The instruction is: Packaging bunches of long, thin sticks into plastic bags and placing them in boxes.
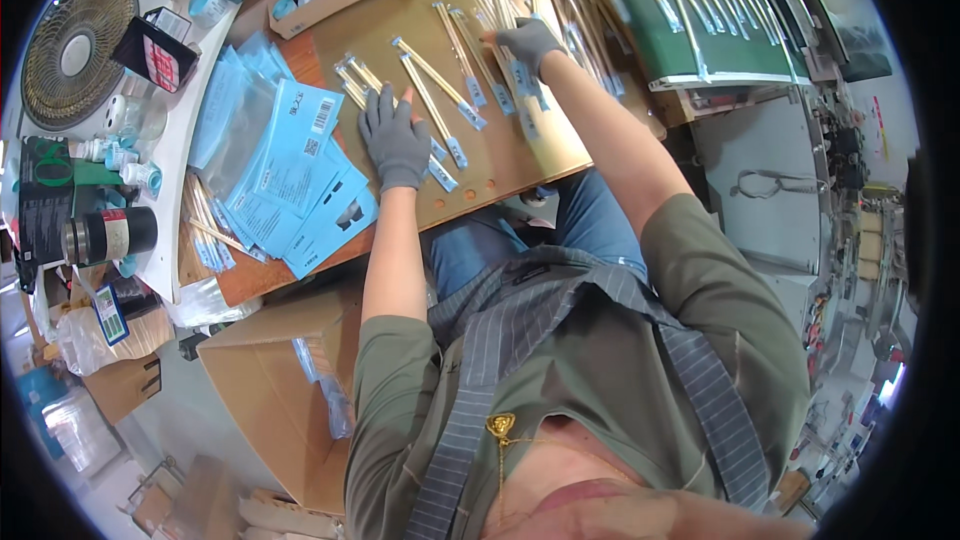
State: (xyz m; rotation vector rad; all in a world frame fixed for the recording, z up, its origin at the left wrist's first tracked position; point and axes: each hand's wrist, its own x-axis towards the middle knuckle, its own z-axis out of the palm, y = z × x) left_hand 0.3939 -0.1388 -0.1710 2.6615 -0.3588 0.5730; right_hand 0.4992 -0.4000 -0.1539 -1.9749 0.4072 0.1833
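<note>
I see my left hand (pixel 393 140) lying flat, fingers spread, on the bagged chopstick pairs (pixel 440 100) across the brown board (pixel 520 155); my right hand (pixel 527 43) presses another pair farther up. Blue sleeves (pixel 290 165) left of the board look unused yet.

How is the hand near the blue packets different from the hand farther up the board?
The left hand lies flat near the board's front edge, close to the blue packets; the right hand reaches farther up the board. The left hand covers the ends of a few spread-out sticks; the right hand presses on a tighter row of them. The left arm looks bent, the right arm stretched. Both wear grey gloves.
</note>
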